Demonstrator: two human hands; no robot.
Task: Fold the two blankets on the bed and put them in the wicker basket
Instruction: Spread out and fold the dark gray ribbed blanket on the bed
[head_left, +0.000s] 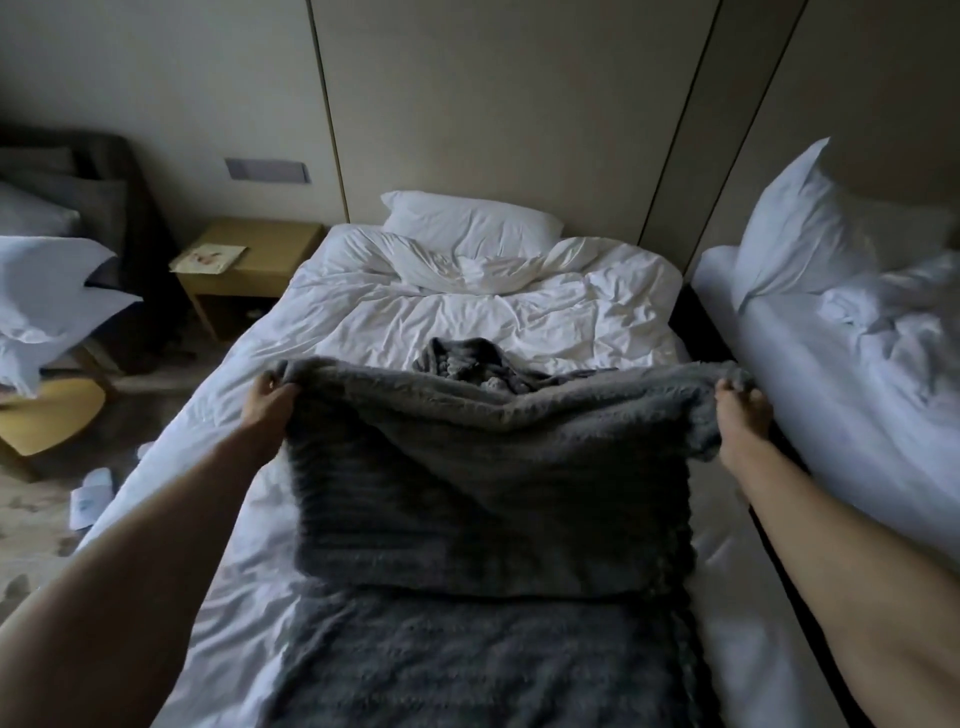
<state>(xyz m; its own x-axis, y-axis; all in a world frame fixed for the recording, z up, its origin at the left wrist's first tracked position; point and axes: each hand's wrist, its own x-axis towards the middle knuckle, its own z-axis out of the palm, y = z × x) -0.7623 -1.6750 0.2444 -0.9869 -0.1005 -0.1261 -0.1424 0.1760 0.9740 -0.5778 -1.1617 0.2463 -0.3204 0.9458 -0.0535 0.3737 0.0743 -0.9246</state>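
Observation:
A grey fuzzy blanket (488, 499) is stretched between my two hands above the white bed (467, 306). My left hand (270, 402) grips its left corner and my right hand (740, 410) grips its right corner. The lifted part hangs down in front, and its lower end lies flat on the bed near me. Behind the raised edge, a second grey blanket (467, 361) lies crumpled in a heap on the white duvet. No wicker basket is in view.
A white pillow (470, 221) sits at the headboard. A wooden nightstand (249, 265) stands left of the bed, with a yellow chair (52, 410) and scattered items on the floor. A second white bed (857, 374) stands close on the right.

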